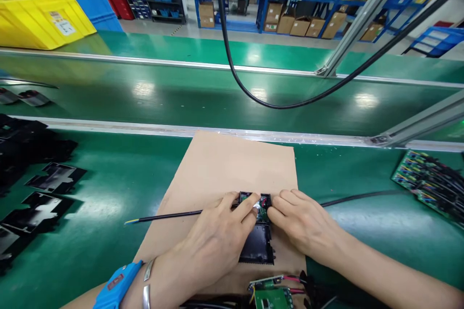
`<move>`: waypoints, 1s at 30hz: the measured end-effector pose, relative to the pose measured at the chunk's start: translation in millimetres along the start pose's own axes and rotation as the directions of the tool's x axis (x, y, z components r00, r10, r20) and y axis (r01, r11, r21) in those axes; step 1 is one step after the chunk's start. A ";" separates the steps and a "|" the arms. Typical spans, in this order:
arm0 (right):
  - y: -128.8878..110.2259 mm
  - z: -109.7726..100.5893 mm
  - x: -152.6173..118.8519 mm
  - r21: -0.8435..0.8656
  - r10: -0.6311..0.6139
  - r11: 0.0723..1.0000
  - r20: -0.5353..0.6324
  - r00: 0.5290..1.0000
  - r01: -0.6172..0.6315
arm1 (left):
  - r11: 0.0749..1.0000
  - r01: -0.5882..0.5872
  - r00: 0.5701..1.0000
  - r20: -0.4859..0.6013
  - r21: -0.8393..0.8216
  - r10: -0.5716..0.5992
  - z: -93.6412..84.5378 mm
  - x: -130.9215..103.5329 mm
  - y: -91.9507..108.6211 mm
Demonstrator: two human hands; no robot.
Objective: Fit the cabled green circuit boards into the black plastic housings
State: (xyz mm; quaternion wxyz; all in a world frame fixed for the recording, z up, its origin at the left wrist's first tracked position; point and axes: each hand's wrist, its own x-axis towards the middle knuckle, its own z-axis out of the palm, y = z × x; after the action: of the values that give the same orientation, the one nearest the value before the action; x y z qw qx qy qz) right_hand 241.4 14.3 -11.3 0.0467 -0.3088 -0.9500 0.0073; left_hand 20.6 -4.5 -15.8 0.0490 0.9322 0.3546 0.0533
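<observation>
A black plastic case (256, 246) lies on the cardboard sheet with a small green circuit board (266, 217) in its far half. My left hand (223, 234) grips the left side of this case, its index and middle fingers bent over the board. At the right edge, the curled fingers of my right hand (300, 224) close on the case; their tips are partly hidden. A black cable (168, 215) with bare coloured wire ends sticks out to the left of my left hand. Another black cable (358, 197) runs from behind my right hand towards the right.
Cardboard (239, 159) covers part of the green bench (119, 169). Loose black plastic shells (56, 177) lie at left. Green boards with cables (416, 174) are at right; another wired board (271, 297) sits near me. A black cable (268, 105) hangs ahead.
</observation>
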 end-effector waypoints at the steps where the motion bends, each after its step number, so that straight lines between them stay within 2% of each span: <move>1: -1.3 0.0 -0.2 -0.020 0.005 1.000 0.006 1.000 -0.005 | 1.000 -0.002 1.000 -0.002 -0.009 0.002 -0.3 0.7 0.0; 4: -1.6 3.5 -5.0 -0.052 0.005 0.999 -0.014 1.000 -0.006 | 0.998 0.011 1.000 -0.009 -0.055 -0.011 -2.6 3.5 -0.3; 6: 0.9 7.6 -10.4 -0.006 0.030 1.000 -0.057 0.998 -0.031 | 0.997 0.017 1.000 -0.003 -0.078 -0.018 -4.8 5.2 -1.0; 12: 5.0 13.9 -16.3 0.317 0.243 0.929 -0.136 0.960 -0.191 | 0.999 0.023 0.997 0.071 -0.045 -0.020 -10.8 8.5 -0.9; 14: 4.0 15.5 -14.5 0.354 0.237 0.920 -0.160 0.958 -0.169 | 0.997 0.042 0.995 0.091 -0.067 -0.036 -14.2 11.0 0.9; 18: 4.5 17.8 -13.6 0.306 0.206 0.941 -0.178 0.962 -0.145 | 0.986 0.077 0.993 0.098 -0.149 -0.062 -22.0 13.2 1.0; 22: 10.8 6.0 -17.5 0.364 0.223 0.918 -0.152 0.963 -0.155 | 0.951 0.059 0.998 0.052 -0.304 -0.045 -24.0 6.6 -14.3; 25: 11.3 -9.3 -14.5 0.453 0.274 0.873 -0.145 0.951 -0.182 | 0.889 0.127 0.984 -0.059 -0.439 -0.169 -19.8 2.7 -31.4; 27: 7.0 -17.0 -5.3 0.457 0.306 0.865 -0.152 0.940 -0.207 | 0.851 0.157 0.969 -0.089 -0.501 -0.232 -16.3 2.4 -39.1; 30: -1.4 -21.9 19.1 0.410 0.340 0.865 -0.051 0.939 -0.291 | 0.819 0.140 0.973 -0.075 -0.556 -0.218 -12.8 3.4 -42.7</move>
State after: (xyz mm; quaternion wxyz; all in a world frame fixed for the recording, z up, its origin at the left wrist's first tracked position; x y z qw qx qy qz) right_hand 227.3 24.0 12.2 0.1638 -0.4439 -0.8606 0.1881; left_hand -6.6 30.2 -8.5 0.2938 0.8359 0.4131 0.2106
